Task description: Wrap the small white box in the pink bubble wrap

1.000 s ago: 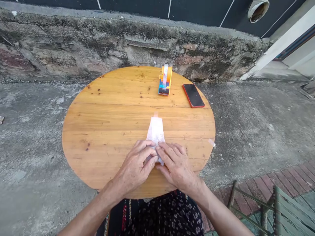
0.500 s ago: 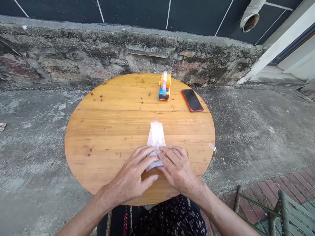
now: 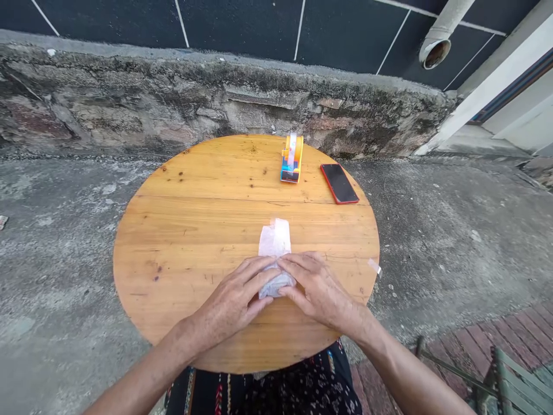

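A translucent white wrapping sheet (image 3: 275,236), crinkled and narrow, lies on the table in front of me. Its near end forms a thicker folded bundle (image 3: 276,285); whether anything is inside, I cannot see. My left hand (image 3: 244,288) closes on the bundle's left side, fingers over the top and thumb at the near edge. From the right, my right hand (image 3: 313,282) grips it the same way. The fingertips of both hands almost meet over the bundle. The far part of the sheet lies flat, with a clear strip at its far end.
An orange and blue tape dispenser (image 3: 291,158) stands at the back of the round wooden table (image 3: 181,230). Right of it lies a red-edged phone (image 3: 339,184). A piece of clear tape (image 3: 374,266) hangs off the right edge. A green chair (image 3: 505,374) stands lower right.
Both thumbs have moved in against the near end of the sheet, which now looks more bunched. The sheet's far end has shifted slightly, and the whole view has tilted up a little.
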Demonstrator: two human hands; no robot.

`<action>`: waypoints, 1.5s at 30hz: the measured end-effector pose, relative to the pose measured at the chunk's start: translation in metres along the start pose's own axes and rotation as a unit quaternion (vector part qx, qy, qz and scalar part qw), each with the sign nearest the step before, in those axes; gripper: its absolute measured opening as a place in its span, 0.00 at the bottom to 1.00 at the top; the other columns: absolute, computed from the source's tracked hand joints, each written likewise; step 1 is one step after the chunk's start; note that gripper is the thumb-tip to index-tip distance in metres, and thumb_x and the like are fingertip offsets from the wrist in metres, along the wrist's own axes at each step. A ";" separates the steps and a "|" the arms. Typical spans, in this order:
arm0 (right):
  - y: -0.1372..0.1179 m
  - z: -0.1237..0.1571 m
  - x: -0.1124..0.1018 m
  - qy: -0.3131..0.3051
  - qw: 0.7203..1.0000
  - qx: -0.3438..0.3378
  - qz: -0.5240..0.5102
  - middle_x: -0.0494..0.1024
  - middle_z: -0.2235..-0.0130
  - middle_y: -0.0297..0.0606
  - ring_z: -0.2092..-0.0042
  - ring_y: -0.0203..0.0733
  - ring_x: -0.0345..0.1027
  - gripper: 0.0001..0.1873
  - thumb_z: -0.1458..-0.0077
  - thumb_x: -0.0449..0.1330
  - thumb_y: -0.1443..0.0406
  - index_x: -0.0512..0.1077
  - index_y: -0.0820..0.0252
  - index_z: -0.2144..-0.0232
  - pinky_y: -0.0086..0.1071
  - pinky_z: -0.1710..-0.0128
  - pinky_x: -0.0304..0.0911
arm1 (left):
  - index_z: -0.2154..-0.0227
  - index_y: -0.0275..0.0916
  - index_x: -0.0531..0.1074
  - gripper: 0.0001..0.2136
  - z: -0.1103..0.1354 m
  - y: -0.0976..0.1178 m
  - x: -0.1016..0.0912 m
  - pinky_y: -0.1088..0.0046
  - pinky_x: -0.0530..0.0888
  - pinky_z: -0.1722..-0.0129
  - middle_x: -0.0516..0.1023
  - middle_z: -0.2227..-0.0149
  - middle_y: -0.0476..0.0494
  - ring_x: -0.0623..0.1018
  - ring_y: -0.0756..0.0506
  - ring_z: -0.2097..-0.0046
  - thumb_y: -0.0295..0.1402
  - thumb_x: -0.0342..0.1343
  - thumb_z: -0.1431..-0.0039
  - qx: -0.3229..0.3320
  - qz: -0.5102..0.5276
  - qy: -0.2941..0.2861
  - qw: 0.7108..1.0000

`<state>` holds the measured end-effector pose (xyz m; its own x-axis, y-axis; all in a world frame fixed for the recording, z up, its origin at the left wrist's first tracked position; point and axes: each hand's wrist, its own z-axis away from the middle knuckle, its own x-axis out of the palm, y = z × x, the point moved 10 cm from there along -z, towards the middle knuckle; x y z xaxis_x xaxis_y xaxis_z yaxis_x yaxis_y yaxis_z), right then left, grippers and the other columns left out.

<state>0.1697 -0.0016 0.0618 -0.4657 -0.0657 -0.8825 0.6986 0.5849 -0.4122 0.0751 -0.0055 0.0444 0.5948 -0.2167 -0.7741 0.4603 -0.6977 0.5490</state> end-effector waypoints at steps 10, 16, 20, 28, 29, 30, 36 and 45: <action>0.006 -0.011 -0.001 -0.025 0.999 0.009 -0.022 0.78 0.53 0.42 0.52 0.46 0.71 0.15 0.44 0.61 0.63 0.71 0.60 0.54 0.42 0.48 0.63 | 0.41 0.43 0.59 0.24 -0.004 -0.003 -0.007 0.56 0.68 0.42 0.64 0.40 0.39 0.65 0.39 0.39 0.31 0.55 0.40 0.000 -0.033 -0.014 0.999; 0.011 -0.014 -0.001 -0.044 0.998 0.028 -0.035 0.74 0.54 0.41 0.51 0.45 0.67 0.11 0.43 0.60 0.64 0.73 0.60 0.58 0.41 0.49 0.62 | 0.38 0.33 0.54 0.28 0.000 0.007 0.000 0.55 0.71 0.44 0.67 0.42 0.32 0.68 0.39 0.41 0.30 0.54 0.39 0.071 -0.123 0.019 0.990; 0.011 -0.016 0.001 -0.059 0.997 0.042 -0.026 0.74 0.56 0.40 0.53 0.45 0.66 0.10 0.44 0.60 0.63 0.73 0.59 0.59 0.41 0.51 0.61 | 0.42 0.31 0.59 0.23 -0.001 0.010 -0.001 0.57 0.73 0.46 0.71 0.45 0.31 0.71 0.39 0.44 0.28 0.53 0.39 0.092 -0.145 0.051 0.984; 0.017 -0.021 -0.019 -0.043 0.999 0.008 0.001 0.77 0.52 0.42 0.51 0.45 0.69 0.16 0.41 0.58 0.62 0.70 0.59 0.51 0.40 0.50 0.60 | 0.44 0.35 0.61 0.21 -0.007 0.005 -0.002 0.57 0.73 0.45 0.71 0.46 0.36 0.71 0.40 0.45 0.24 0.51 0.40 0.059 -0.094 0.026 0.993; 0.020 -0.025 -0.023 -0.042 0.999 0.007 0.008 0.78 0.53 0.41 0.52 0.44 0.70 0.15 0.39 0.56 0.64 0.70 0.59 0.50 0.39 0.51 0.60 | 0.44 0.35 0.60 0.21 -0.007 0.004 -0.002 0.57 0.73 0.45 0.71 0.46 0.36 0.70 0.41 0.44 0.23 0.50 0.41 0.054 -0.091 0.021 0.994; 0.023 -0.030 -0.026 -0.045 0.999 0.005 0.020 0.78 0.54 0.40 0.54 0.42 0.71 0.15 0.38 0.54 0.65 0.70 0.58 0.49 0.38 0.52 0.60 | 0.44 0.35 0.60 0.21 -0.007 0.003 -0.001 0.57 0.72 0.45 0.71 0.46 0.36 0.70 0.41 0.44 0.23 0.50 0.42 0.051 -0.088 0.017 0.995; 0.026 -0.063 0.000 -0.185 0.974 -0.035 0.123 0.81 0.64 0.35 0.67 0.37 0.70 0.12 0.37 0.52 0.67 0.72 0.55 0.54 0.29 0.71 0.53 | 0.43 0.36 0.58 0.24 -0.007 0.002 0.000 0.59 0.70 0.42 0.70 0.45 0.38 0.68 0.41 0.42 0.20 0.49 0.43 0.050 -0.072 0.005 0.996; 0.033 -0.077 0.026 -0.244 0.956 -0.036 0.160 0.81 0.67 0.35 0.68 0.35 0.70 0.10 0.37 0.51 0.69 0.72 0.58 0.68 0.29 0.73 0.45 | 0.44 0.36 0.59 0.25 -0.012 -0.001 -0.003 0.62 0.67 0.41 0.69 0.45 0.40 0.66 0.43 0.42 0.20 0.50 0.45 0.020 -0.012 -0.026 0.999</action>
<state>0.1388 0.0783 0.0423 0.0872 -0.2330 -0.9686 0.7151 0.6915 -0.1019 0.0810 0.0042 0.0504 0.5484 -0.2345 -0.8027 0.4463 -0.7297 0.5181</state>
